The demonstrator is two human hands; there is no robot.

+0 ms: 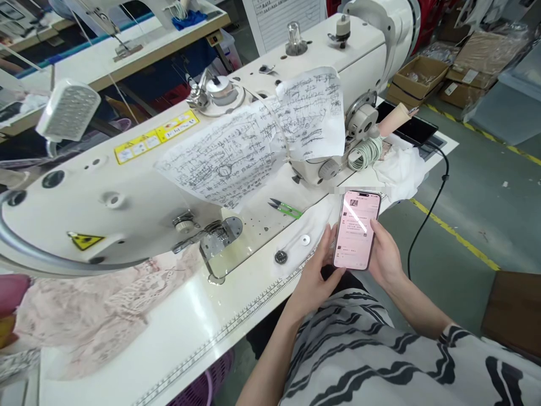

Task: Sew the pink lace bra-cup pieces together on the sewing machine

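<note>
Holding the phone (356, 231) in both hands, lit screen up, just in front of the machine (141, 189), toward its right end. Remotely I'm seeing the left hand (316, 272) curling round the phone's left side, thumb lying at the bottom corner; the right hand (386, 255) is gripping the right edge, thumb at the side of the screen. Both are closing firmly on it; nothing else is showing in either.

Progress, my read: phone is resting in the grip, clear of the table (186, 321), so picking up is looking done; whether reading or tapping is left I'm not able to tell, text being too small. Snips (285, 208) are lying on the machine's bed, a white disc (305, 240) and black knob (280, 257) are sitting in front of it, lace (97, 310) is heaping by its left end, paper (228, 152) is hanging across its body. Neither hand is touching these.
</note>
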